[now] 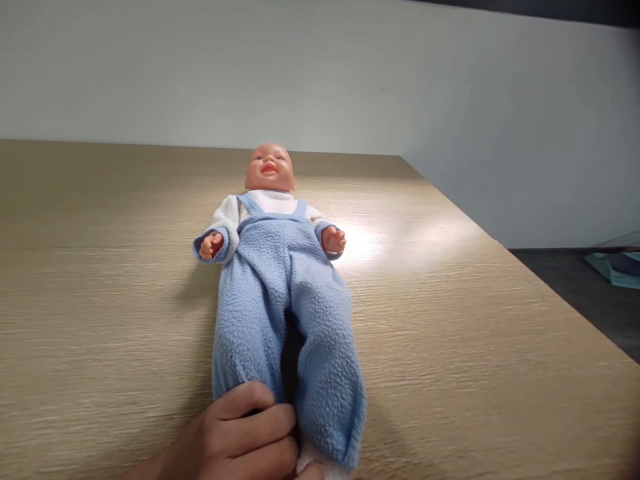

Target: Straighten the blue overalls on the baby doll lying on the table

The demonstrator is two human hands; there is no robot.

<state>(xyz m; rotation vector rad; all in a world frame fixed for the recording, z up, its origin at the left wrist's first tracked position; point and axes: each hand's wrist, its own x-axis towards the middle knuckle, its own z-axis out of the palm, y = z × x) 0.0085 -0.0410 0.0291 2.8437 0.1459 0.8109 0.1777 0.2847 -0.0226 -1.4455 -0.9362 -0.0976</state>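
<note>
A baby doll [283, 280] lies on its back along the wooden table [450, 320], head toward the far wall and feet toward me. It wears blue fleece dungarees and a white top with blue cuffs, and both small arms are raised. My left hand [235, 437] comes in from the bottom edge. Its fingers are curled around the lower end of the trouser leg on the left of the picture, between the two legs. A bit of white shows under the other trouser leg's hem. My right hand is out of view.
A pale wall [320, 73] runs behind the table. The table's right edge slants from the far corner toward the lower right, with dark floor [590, 293] beyond it. Teal flat objects [617, 267] lie on that floor at the far right.
</note>
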